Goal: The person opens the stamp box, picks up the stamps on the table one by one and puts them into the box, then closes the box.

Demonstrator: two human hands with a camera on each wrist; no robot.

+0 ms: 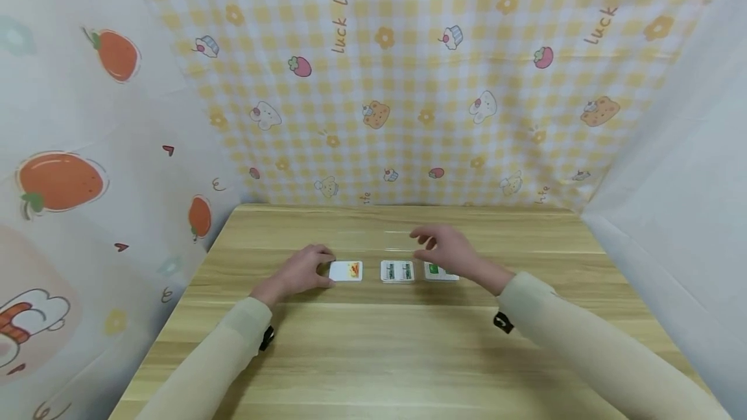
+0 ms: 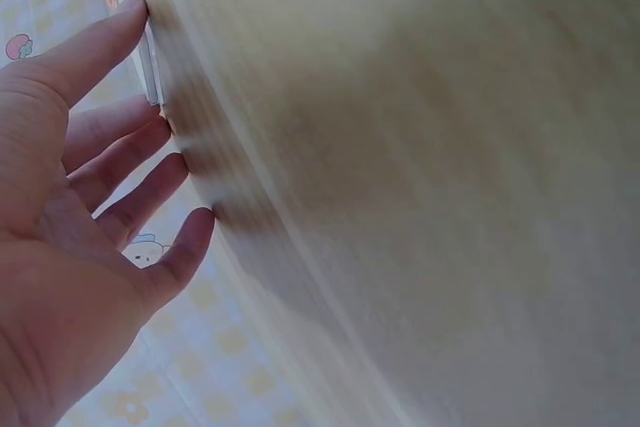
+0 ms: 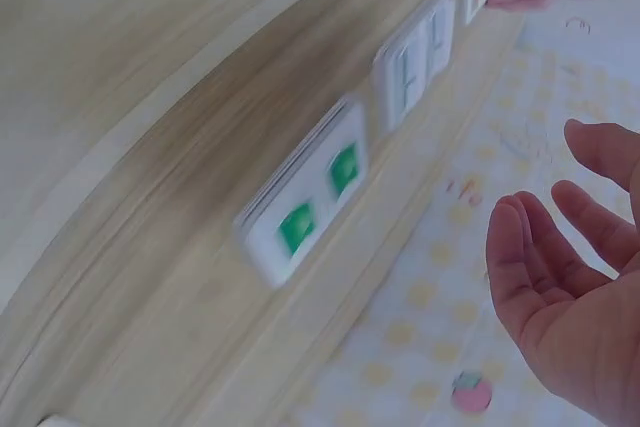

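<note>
Three small white card stacks lie in a row on the table. My left hand [image 1: 303, 269] is at the left stack [image 1: 345, 271], which has an orange-yellow picture at one end. Its thumb and fingers hold that stack at opposite edges. The middle stack [image 1: 397, 271] shows two dark green pictures. Two bright green pictures mark the right stack [image 3: 312, 195], partly covered by my right hand in the head view. That right hand [image 1: 446, 250] hovers above and behind the right stack, fingers loosely bent and apart, with nothing in them.
The wood-grain table [image 1: 373, 355] meets a yellow checked cloth [image 1: 408, 83] at its back edge. Printed white cloth [image 1: 134, 212] hangs at the left, plain white cloth [image 1: 671, 167] at the right. Faint pale lines show on the table behind the stacks.
</note>
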